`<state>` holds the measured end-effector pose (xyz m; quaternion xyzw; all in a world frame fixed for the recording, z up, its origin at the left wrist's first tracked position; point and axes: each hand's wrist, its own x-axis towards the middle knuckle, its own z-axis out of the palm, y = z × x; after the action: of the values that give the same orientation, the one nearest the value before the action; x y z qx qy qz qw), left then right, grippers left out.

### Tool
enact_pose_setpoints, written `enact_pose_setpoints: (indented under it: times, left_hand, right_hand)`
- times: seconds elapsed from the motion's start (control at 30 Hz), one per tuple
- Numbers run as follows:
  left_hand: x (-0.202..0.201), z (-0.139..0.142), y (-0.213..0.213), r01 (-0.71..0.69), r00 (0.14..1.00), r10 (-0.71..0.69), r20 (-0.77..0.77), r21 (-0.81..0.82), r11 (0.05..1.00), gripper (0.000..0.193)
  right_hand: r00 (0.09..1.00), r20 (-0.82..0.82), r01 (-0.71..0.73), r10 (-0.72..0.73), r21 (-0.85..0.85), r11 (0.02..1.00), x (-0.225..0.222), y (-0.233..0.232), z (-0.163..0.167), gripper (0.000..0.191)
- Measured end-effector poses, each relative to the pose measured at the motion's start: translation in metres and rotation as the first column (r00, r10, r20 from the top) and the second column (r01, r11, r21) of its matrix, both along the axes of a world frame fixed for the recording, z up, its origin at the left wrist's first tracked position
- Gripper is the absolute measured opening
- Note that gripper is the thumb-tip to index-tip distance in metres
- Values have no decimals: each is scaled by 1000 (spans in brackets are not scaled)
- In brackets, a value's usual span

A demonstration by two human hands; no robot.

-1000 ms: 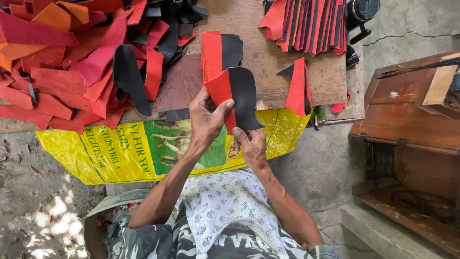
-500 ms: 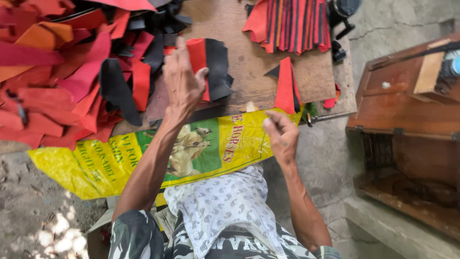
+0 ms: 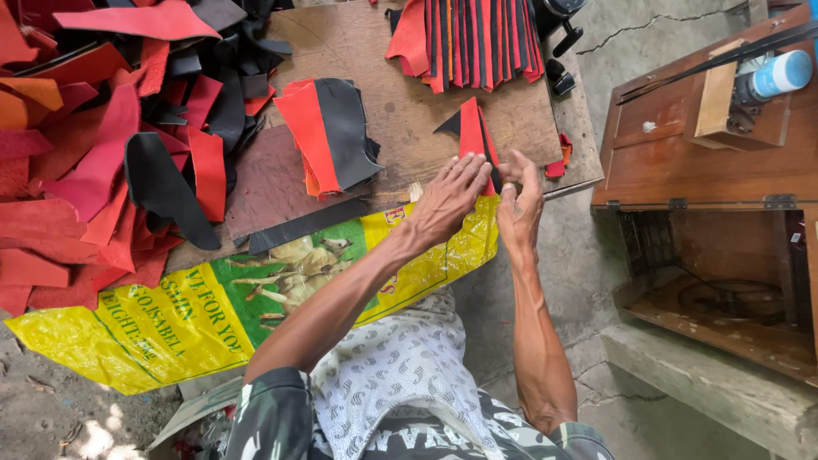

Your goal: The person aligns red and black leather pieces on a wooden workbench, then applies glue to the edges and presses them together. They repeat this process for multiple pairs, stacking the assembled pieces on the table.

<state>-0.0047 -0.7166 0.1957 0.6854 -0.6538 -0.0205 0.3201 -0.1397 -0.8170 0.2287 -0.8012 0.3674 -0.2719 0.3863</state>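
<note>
Both hands (image 3: 481, 192) touch red-black piece (image 3: 473, 128) above yellow sack (image 3: 170, 324).
</note>
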Motion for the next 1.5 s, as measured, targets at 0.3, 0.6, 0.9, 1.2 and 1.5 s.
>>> enact_pose_setpoints:
  times: [0.3, 0.6, 0.9, 1.2, 1.5]
  left_hand:
    - [4, -10, -24, -83, 987, 58, -150, -160, 984, 34]
    - [21, -3, -45, -229, 823, 164, -543, -53, 972, 7]
    - [70, 60, -17, -515, 592, 246, -768, -126, 848, 17]
    - [89, 76, 102, -253, 82, 76, -994, 53, 966, 17]
    - [58, 65, 148, -297, -222, 18, -975, 85, 951, 27]
  right_hand:
    - [895, 401, -198, -197, 751, 630, -17, -49, 2, 61]
    - [969, 246, -83, -33, 448, 890, 3, -32, -2, 59]
    - [975, -189, -136, 118, -88, 987, 3, -9, 16, 44]
    - [978, 192, -129, 78, 265, 956, 15, 55, 62, 26]
    - [845, 57, -534, 532, 58, 843, 54, 123, 101, 34]
